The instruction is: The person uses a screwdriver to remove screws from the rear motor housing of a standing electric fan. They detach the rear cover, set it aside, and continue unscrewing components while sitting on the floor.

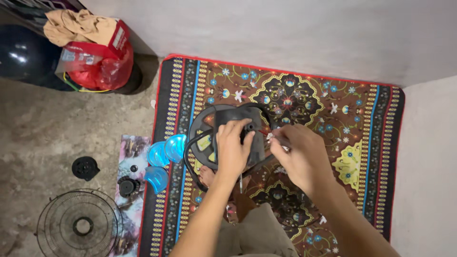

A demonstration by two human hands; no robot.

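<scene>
Fan body [238, 124], dark grey, rounded

Home floor, patterned rug [333, 123], bare concrete [57, 138], plain walls [285, 33]

Head camera; straight down; close.

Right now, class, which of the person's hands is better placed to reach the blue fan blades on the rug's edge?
Probably the left hand: it rests on the black fan housing, on the side nearest the blue fan blades. The right hand sits farther from them and pinches a small tool.
</scene>
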